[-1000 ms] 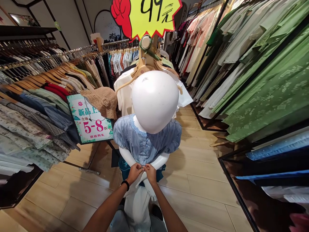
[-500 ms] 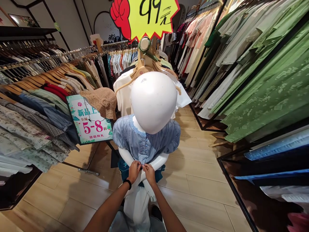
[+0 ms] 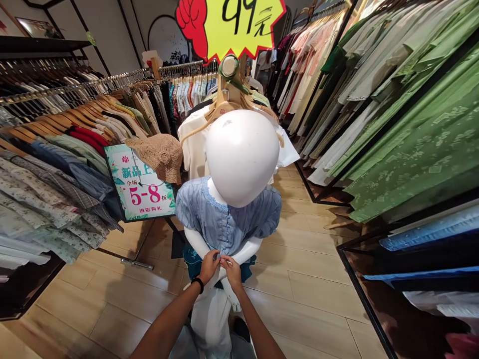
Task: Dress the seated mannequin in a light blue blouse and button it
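Note:
A white mannequin point(image 3: 241, 154) stands right in front of me, dressed in a blue striped short-sleeved blouse point(image 3: 228, 219) with a row of buttons down the front, and white trousers below. My left hand point(image 3: 208, 267), with a black band on its wrist, and my right hand point(image 3: 232, 269) meet at the bottom of the blouse's button line. Both pinch the fabric edges at the hem, fingers closed on the cloth and touching each other. The button itself is hidden by my fingers.
A rack of hung shirts point(image 3: 56, 149) runs along the left, with a sale sign point(image 3: 140, 184) and a tan crochet hat point(image 3: 159, 157). Green and pale garments point(image 3: 404, 114) hang on the right. A yellow price sign point(image 3: 243, 25) hangs overhead. Wooden floor point(image 3: 307, 279) lies around the mannequin.
My hands stay at the blouse hem, fingers shifting slightly on the fabric. The view has moved a little; nothing else differs.

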`<action>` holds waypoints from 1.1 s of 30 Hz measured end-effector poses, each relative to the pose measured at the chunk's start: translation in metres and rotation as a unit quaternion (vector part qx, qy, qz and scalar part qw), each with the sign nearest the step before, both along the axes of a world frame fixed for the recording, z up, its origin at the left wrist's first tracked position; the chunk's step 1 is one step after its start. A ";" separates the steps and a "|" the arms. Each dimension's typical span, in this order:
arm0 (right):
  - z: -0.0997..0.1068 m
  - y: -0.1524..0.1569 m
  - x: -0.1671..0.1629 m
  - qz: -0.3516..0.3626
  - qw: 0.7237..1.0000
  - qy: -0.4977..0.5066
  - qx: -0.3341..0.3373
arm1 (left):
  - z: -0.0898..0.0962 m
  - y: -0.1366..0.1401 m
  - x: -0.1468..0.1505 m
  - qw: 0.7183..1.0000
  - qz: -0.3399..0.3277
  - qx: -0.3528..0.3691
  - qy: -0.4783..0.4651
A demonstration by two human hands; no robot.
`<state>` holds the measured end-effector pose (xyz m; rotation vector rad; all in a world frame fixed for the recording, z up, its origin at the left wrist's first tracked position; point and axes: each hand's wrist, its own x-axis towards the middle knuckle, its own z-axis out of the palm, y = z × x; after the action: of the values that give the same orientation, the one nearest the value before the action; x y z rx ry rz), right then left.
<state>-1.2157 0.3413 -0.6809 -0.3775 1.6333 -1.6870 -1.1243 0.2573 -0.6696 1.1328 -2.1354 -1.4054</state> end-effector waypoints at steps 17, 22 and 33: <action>-0.001 -0.003 -0.001 0.006 0.998 0.062 0.030 | -0.003 0.004 0.002 0.996 0.082 0.028 0.005; 0.002 -0.002 0.002 -0.001 0.994 0.098 0.040 | -0.003 0.009 0.003 0.995 0.086 0.049 0.028; 0.002 -0.003 0.002 0.018 0.992 0.120 0.044 | -0.003 0.007 0.004 0.991 0.078 0.096 0.057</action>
<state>-1.2133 0.3381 -0.6790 -0.5815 1.8559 -1.5842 -1.1200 0.2644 -0.6723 1.2281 -1.8239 -1.5875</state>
